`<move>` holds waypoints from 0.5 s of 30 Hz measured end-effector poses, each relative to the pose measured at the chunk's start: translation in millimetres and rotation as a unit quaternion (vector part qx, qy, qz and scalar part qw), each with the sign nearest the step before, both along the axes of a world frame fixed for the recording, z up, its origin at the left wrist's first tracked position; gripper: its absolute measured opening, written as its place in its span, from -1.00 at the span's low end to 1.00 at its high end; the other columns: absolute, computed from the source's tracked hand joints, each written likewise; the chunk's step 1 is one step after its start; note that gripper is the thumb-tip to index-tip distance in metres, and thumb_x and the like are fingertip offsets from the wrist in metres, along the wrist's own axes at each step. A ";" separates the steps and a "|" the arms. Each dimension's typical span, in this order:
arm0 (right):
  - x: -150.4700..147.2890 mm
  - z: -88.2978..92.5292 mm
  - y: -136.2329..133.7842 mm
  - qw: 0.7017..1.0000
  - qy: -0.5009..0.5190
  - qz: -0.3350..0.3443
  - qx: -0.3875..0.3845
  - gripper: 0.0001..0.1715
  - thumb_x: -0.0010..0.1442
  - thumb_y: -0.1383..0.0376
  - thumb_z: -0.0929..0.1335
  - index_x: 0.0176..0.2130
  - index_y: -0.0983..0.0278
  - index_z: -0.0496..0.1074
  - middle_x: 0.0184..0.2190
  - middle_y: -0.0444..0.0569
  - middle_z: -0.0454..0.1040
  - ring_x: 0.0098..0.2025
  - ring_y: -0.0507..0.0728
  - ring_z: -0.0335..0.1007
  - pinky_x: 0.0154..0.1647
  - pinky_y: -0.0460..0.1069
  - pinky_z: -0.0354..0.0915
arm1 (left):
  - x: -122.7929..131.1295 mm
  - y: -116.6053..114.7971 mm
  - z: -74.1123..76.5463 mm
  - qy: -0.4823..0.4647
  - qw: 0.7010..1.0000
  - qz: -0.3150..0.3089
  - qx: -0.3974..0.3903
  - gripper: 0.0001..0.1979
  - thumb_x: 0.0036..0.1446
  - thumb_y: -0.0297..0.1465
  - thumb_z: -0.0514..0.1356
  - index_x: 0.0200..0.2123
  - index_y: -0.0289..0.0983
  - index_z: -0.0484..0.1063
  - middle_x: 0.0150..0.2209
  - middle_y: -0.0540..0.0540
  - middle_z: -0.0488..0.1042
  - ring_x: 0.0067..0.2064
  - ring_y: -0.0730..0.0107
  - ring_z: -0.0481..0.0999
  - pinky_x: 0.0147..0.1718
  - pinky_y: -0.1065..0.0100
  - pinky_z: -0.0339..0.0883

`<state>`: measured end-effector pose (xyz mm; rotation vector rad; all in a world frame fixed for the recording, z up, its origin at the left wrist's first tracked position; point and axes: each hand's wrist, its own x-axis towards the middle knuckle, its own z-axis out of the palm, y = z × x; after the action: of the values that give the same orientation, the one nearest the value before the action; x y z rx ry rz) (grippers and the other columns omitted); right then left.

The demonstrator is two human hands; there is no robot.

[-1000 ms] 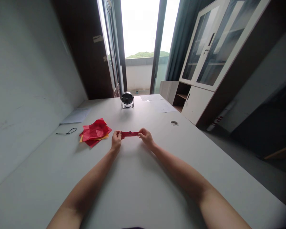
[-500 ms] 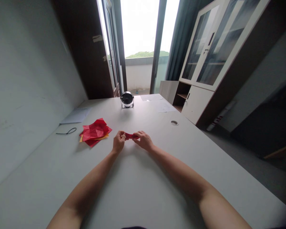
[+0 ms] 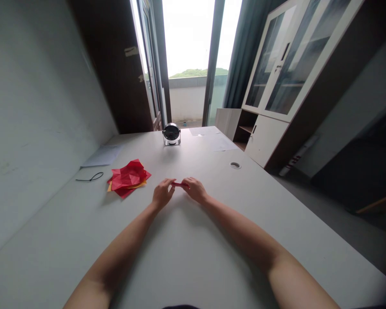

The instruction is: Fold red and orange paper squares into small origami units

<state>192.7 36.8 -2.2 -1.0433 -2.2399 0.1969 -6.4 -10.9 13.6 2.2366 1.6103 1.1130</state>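
Observation:
A small folded piece of red paper (image 3: 180, 184) spans the gap between my two hands, seen nearly edge-on as a thin strip. My left hand (image 3: 162, 192) pinches its left end between thumb and fingers. On the other end, the fingers of my right hand (image 3: 195, 189) are closed and cover part of the paper. Both hands are just above or on the white table (image 3: 186, 240); I cannot tell which. To the left of my left hand lies a loose pile of creased red paper (image 3: 128, 176), with orange-yellow sheets (image 3: 137, 186) showing beneath the top ones.
A black cable loop (image 3: 94, 177) and white papers (image 3: 103, 155) lie by the left wall. A round black device on a silver stand (image 3: 171, 134) stands at the far edge. More sheets (image 3: 225, 143) lie far right, near a round cable hole (image 3: 235, 165).
My left hand has shifted slightly right and its fingers have moved along the red paper. The paper has tilted and now looks thinner. My right hand stays nearly still.

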 end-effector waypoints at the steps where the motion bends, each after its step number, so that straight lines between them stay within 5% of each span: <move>1: 0.0 1.2 -0.6 1.000 -0.009 0.008 0.009 -0.84 0.35 0.24 0.32 -0.26 0.22 0.46 -0.34 -0.06 0.51 -0.25 0.08 0.34 -0.23 -0.08 0.17 | -0.3 -1.6 2.2 0.045 0.999 0.005 0.010 -0.74 0.24 -0.41 0.14 -0.02 -0.15 0.46 -0.05 -0.12 0.52 -0.03 0.24 0.49 -0.04 0.24 0.35; 7: 0.4 8.0 -5.0 0.995 -0.070 0.042 0.065 -0.76 0.41 0.22 0.25 -0.22 0.23 0.47 -0.31 -0.02 0.53 -0.21 0.10 0.34 -0.12 -0.03 0.15 | -0.3 -4.5 4.6 0.204 0.979 0.016 0.002 -0.75 0.36 -0.30 0.03 -0.15 -0.18 0.51 -0.20 -0.13 0.55 -0.14 0.24 0.49 -0.10 0.26 0.27; 15: -1.6 5.4 -3.5 0.990 -0.115 0.056 0.058 -0.62 0.41 0.11 0.24 -0.30 0.25 0.49 -0.36 -0.01 0.54 -0.30 0.07 0.38 -0.17 -0.04 0.14 | -1.4 -2.1 3.2 0.275 0.961 0.011 -0.034 -0.71 0.37 -0.24 0.01 -0.23 -0.15 0.52 -0.26 -0.11 0.57 -0.22 0.26 0.53 -0.23 0.32 0.22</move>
<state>191.1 33.3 3.1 -0.9180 -2.4880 -0.0078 -7.9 -13.0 16.8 2.6348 1.8227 0.4380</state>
